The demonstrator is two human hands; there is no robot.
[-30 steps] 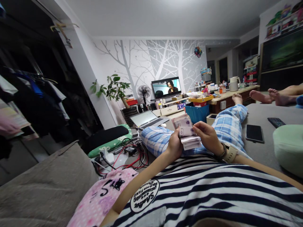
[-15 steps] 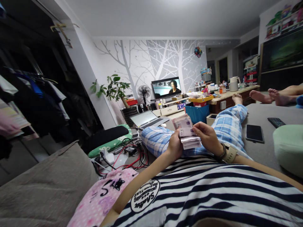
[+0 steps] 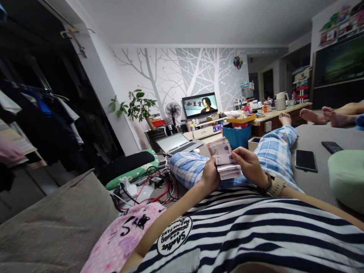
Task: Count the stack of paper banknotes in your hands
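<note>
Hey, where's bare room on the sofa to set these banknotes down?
Right of the banknotes, gray sofa shows beyond the smartphone and remote control, bordered by your plaid trouser leg; another patch lies between the smartphone, mint-green cushion and your right forearm. It's crowded on your left with tangled cables.

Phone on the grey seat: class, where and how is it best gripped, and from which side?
Probably grip the phone across its two long edges, near the middle, coming from above and the near end. It lies flat, so those edges look the likeliest hold; the plaid leg is to its left, the remote and green object to its right.
</note>
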